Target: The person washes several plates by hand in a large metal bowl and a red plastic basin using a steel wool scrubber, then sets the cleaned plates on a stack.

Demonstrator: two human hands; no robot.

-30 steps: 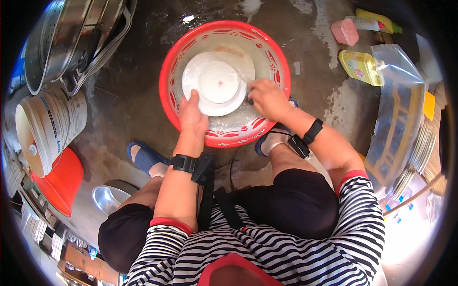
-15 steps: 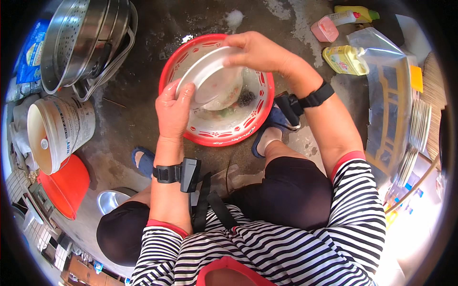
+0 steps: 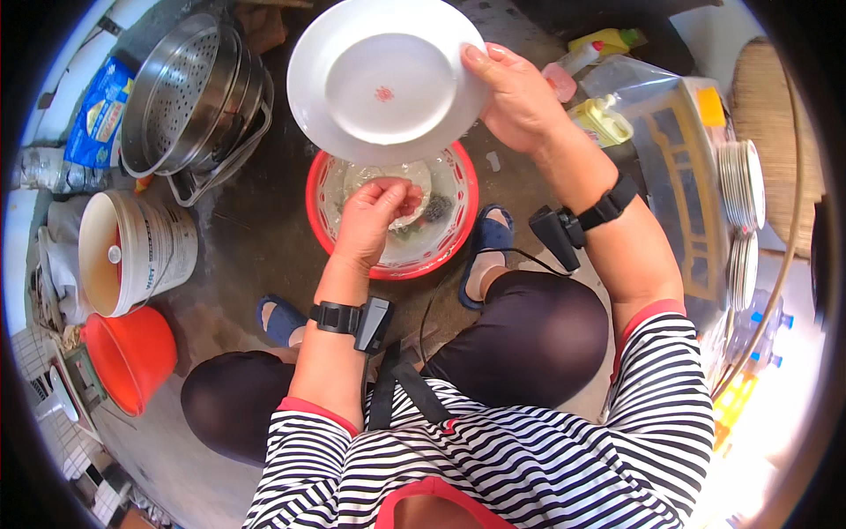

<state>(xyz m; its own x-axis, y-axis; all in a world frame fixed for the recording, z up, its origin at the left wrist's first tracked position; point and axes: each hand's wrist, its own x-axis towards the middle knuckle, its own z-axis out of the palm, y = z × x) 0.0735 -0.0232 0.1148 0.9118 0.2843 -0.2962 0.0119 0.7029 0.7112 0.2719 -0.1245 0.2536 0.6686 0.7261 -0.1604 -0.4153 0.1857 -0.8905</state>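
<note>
My right hand (image 3: 520,101) grips a white plate (image 3: 392,88) by its right rim, thumb on the upper face. A small red mark sits at the plate's middle, and the plate is raised above and beyond a red-rimmed basin (image 3: 467,189). My left hand (image 3: 379,212) is over the basin, apart from the plate, its fingers curled together with nothing showing in them. Cloudy water and a pale round dish (image 3: 421,176), partly hidden, are in the basin. A dark scouring pad (image 3: 435,209) lies there too.
Steel steamer pots (image 3: 189,97), a white bucket (image 3: 159,242) and a red bucket (image 3: 132,357) stand at left. On the right are a yellow detergent bottle (image 3: 602,122), a plastic-covered box (image 3: 683,185) and stacked plates (image 3: 740,185). My slippered feet flank the basin's near side.
The plate has risen out from over the basin, and its face now shows. My left hand has let go of it and closed its fingers; my right hand keeps its hold.
</note>
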